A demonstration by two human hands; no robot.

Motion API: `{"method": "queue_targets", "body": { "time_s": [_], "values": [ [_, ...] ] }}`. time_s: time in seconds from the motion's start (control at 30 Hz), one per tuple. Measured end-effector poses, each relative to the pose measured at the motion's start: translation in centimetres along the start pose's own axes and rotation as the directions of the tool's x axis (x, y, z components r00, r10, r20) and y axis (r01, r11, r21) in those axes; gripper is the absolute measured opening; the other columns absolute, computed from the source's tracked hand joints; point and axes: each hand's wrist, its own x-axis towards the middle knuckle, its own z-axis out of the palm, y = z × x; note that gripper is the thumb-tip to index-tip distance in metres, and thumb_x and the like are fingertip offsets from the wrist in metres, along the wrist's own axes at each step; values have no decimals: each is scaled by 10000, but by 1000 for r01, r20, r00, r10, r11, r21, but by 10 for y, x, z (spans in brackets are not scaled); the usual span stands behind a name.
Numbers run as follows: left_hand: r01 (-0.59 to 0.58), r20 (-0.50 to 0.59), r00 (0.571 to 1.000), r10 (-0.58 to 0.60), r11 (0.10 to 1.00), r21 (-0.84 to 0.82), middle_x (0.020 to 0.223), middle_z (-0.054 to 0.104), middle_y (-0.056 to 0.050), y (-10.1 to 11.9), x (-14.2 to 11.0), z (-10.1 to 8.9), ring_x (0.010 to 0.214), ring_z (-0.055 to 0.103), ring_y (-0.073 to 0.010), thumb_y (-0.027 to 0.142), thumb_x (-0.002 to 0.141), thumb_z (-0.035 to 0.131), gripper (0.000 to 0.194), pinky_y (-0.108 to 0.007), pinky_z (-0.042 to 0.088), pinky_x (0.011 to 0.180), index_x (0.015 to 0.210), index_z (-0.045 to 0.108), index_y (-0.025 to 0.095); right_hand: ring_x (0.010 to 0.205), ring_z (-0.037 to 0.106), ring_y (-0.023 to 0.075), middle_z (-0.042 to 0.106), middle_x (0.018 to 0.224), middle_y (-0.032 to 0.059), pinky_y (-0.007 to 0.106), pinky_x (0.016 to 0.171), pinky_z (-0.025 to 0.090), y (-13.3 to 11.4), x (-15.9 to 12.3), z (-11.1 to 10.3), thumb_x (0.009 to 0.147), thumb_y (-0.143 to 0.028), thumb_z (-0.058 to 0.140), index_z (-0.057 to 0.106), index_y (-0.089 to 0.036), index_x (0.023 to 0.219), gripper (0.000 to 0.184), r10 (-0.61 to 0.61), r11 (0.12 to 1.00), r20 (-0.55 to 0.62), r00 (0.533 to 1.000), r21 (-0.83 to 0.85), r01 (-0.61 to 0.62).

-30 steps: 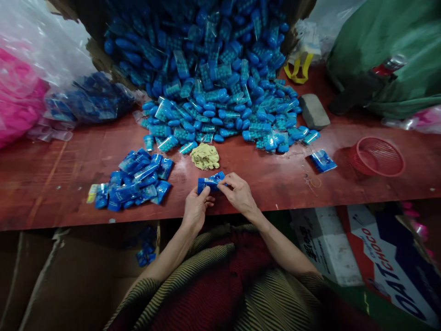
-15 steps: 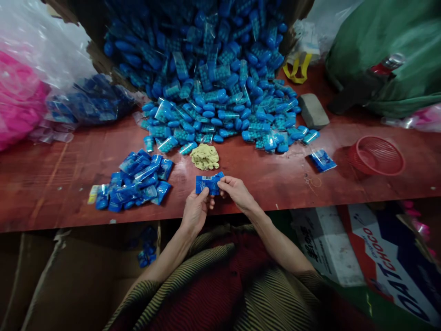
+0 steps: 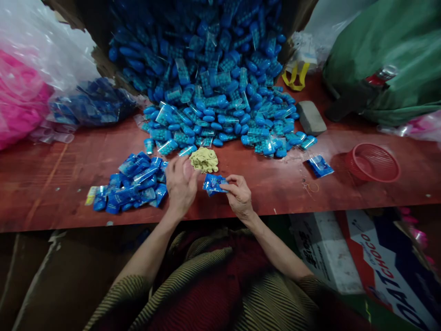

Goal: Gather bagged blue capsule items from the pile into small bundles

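Observation:
My right hand (image 3: 238,196) pinches a small blue packet (image 3: 213,183) just above the red-brown table (image 3: 55,161) near its front edge. My left hand (image 3: 181,181) is off the packet and hovers over the table beside a clump of yellowish rubber bands (image 3: 204,159); its fingers are bent and smeared by motion, with nothing visible in them. Left of that hand lies a low heap of filled blue packets (image 3: 132,181). Behind the rubber bands a big pile of blue capsule-shaped items in clear sleeves (image 3: 220,87) spills from a cardboard box.
A red mesh basket (image 3: 374,162), a lone blue packet (image 3: 320,165) and a grey block (image 3: 312,117) sit to the right. A green sack (image 3: 389,50) is at the back right. Clear bags of pink (image 3: 19,103) and blue goods (image 3: 91,103) lie left. Printed cartons (image 3: 375,257) stand below the table.
My left hand let go of the packet and moved up and left toward the rubber bands. The right hand kept the packet and barely shifted. The camera tipped slightly.

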Motion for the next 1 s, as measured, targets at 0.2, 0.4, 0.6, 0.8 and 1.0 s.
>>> {"method": "queue_targets", "body": {
  "time_s": [0.2,0.4,0.6,0.8,1.0],
  "values": [
    [-331,367,914,176,845,419,1133,583,-163,-37,48,50,1142,443,-353,350,841,493,274,-493,344,902,1007,657,206,870,541,170,557,938,53,327,733,490,0,-1,-8,800,-50,500,703,-261,899,309,-60,998,-7,998,-22,60],
    [-311,182,947,263,891,330,1274,529,-180,-38,43,51,1269,354,-352,434,860,442,378,-504,286,988,1024,634,152,837,555,161,565,908,47,311,711,503,3,-2,-13,820,-87,533,695,-258,942,265,-21,996,-66,998,-86,15],
    [7,227,974,11,997,-80,862,693,-80,-4,-24,6,769,625,-190,418,890,394,368,-305,467,724,957,648,160,844,544,174,567,913,63,321,701,506,2,5,-13,831,-130,550,705,-245,902,205,-44,981,-135,990,-193,17],
    [584,569,756,-325,728,-360,742,674,-76,9,-54,-3,572,575,-135,550,787,512,457,-240,421,508,896,654,130,825,536,165,582,877,55,314,706,491,-6,-3,-7,838,-116,510,710,-246,864,240,-83,973,-32,996,-218,74],
    [796,655,602,-456,280,-537,645,642,-12,12,-63,13,512,550,-95,444,616,737,369,-208,438,502,810,648,144,864,538,188,610,883,63,349,777,457,-20,-21,0,852,-126,487,701,-248,898,250,-61,968,147,987,-232,95]
  ]
}}
